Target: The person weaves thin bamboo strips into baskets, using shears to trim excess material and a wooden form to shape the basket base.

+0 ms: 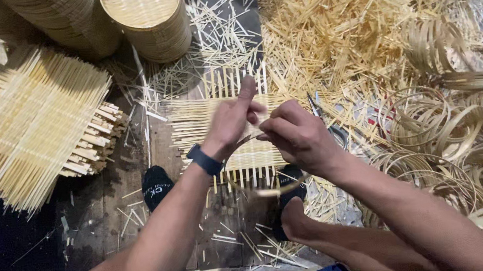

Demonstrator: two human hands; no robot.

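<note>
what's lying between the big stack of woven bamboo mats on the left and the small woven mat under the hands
In the head view, between the stack of woven bamboo mats and the small woven mat lie scattered loose bamboo splints on dark wooden boards.

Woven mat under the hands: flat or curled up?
Flat. The woven mat lies spread on the floor, strip ends sticking out straight; both hands hold a bamboo ring above it.
</note>
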